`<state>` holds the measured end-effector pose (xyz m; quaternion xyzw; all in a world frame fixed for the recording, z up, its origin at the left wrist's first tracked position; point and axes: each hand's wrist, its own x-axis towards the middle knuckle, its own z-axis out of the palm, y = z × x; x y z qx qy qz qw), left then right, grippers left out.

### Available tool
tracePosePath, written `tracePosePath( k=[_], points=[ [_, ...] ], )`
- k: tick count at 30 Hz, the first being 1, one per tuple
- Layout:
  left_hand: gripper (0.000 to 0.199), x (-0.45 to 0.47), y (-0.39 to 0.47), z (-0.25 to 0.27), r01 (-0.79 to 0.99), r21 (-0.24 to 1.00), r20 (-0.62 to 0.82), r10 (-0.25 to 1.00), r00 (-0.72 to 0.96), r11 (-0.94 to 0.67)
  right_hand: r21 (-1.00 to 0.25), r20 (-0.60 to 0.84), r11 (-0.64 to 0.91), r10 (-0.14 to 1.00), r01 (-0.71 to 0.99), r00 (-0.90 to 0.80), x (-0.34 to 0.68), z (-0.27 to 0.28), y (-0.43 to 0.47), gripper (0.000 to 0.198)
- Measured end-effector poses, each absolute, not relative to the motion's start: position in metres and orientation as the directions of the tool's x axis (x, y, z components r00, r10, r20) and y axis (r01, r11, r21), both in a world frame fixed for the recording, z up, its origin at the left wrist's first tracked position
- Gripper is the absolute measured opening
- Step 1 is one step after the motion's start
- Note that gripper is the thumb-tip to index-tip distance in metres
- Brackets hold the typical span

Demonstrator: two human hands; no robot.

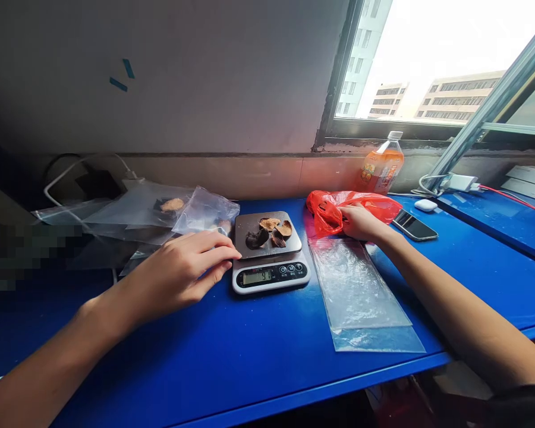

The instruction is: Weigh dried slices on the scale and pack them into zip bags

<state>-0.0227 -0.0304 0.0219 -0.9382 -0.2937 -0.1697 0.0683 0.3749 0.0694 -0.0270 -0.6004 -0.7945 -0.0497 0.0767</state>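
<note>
A kitchen scale (270,273) with a steel plate stands on the table, its display lit. On the plate lie several dried pieces: a dark, shrivelled one (257,238) and lighter brown slices (284,228). My left hand (195,264) is at the scale's left side, fingertips by the plate's edge, fingers loosely extended and holding nothing. To the right, my right hand (361,222) reaches into the mouth of a red plastic bag (323,208). The bag hides its fingers. Clear flat plastic bags (361,291) lie in front of that hand.
Left of the scale are clear bags (134,208), one holding a brown piece (172,205), beside cables (66,172). At the back stand a bottle of orange drink (383,163) and, further right, a phone (414,225), white earbud case (425,205) and charger (461,182). A metal post (481,113) rises at right.
</note>
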Motion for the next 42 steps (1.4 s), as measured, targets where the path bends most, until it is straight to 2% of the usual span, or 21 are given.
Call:
tracePosePath(
  k=[4, 12, 15, 18, 21, 23, 27, 31, 34, 36, 38, 42],
  points=[
    [0.025, -0.022, -0.032, 0.023, 0.573, -0.022, 0.381, 0.523, 0.763, -0.819, -0.017, 0.116, 0.323, 0.941, 0.946, -0.319, 0.371, -0.021, 0.066, 0.016],
    [0.026, -0.024, -0.031, 0.022, 0.569, -0.010, 0.371, 0.526, 0.766, -0.822, -0.198, 0.210, 0.228, 0.960, 0.953, -0.186, 0.388, -0.014, 0.059, 0.009],
    [0.025, -0.023, -0.032, 0.023, 0.565, -0.013, 0.377, 0.519, 0.767, -0.825, -0.327, 0.244, 0.223, 0.959, 0.919, -0.146, 0.398, -0.010, 0.058, 0.010],
    [0.024, -0.022, -0.032, 0.024, 0.564, -0.031, 0.386, 0.510, 0.768, -0.825, -0.473, 0.386, 0.202, 0.922, 0.858, -0.004, 0.401, 0.004, 0.050, 0.017],
    [0.026, -0.021, -0.031, 0.023, 0.555, -0.064, 0.394, 0.490, 0.777, -0.829, -0.504, 0.585, 0.247, 0.803, 0.828, 0.116, 0.385, 0.023, 0.030, 0.020],
    [0.028, -0.020, -0.030, 0.023, 0.553, -0.080, 0.395, 0.483, 0.782, -0.830, -0.453, 0.679, 0.370, 0.733, 0.811, 0.044, 0.359, 0.029, 0.012, 0.019],
    [0.027, -0.018, -0.030, 0.022, 0.566, -0.062, 0.383, 0.504, 0.774, -0.822, -0.217, 0.675, 0.630, 0.649, 0.745, -0.352, 0.293, 0.014, -0.014, 0.016],
    [0.026, -0.017, -0.031, 0.022, 0.559, -0.074, 0.393, 0.491, 0.777, -0.826, 0.000, 0.622, 0.655, 0.592, 0.756, -0.513, 0.253, -0.011, -0.017, 0.021],
    [0.024, -0.018, -0.033, 0.023, 0.551, -0.096, 0.414, 0.470, 0.780, -0.829, 0.126, 0.612, 0.709, 0.495, 0.694, -0.617, 0.243, -0.015, -0.017, 0.022],
    [0.023, -0.018, -0.035, 0.023, 0.551, -0.108, 0.429, 0.462, 0.777, -0.827, 0.166, 0.621, 0.754, 0.420, 0.635, -0.661, 0.239, -0.013, -0.020, 0.021],
    [0.023, -0.018, -0.037, 0.024, 0.552, -0.115, 0.438, 0.457, 0.774, -0.826, 0.174, 0.645, 0.759, 0.394, 0.628, -0.655, 0.236, -0.014, -0.023, 0.019],
    [0.023, -0.018, -0.040, 0.024, 0.551, -0.118, 0.439, 0.454, 0.775, -0.826, 0.133, 0.633, 0.705, 0.481, 0.697, -0.607, 0.232, -0.019, -0.024, 0.021]
  ],
)
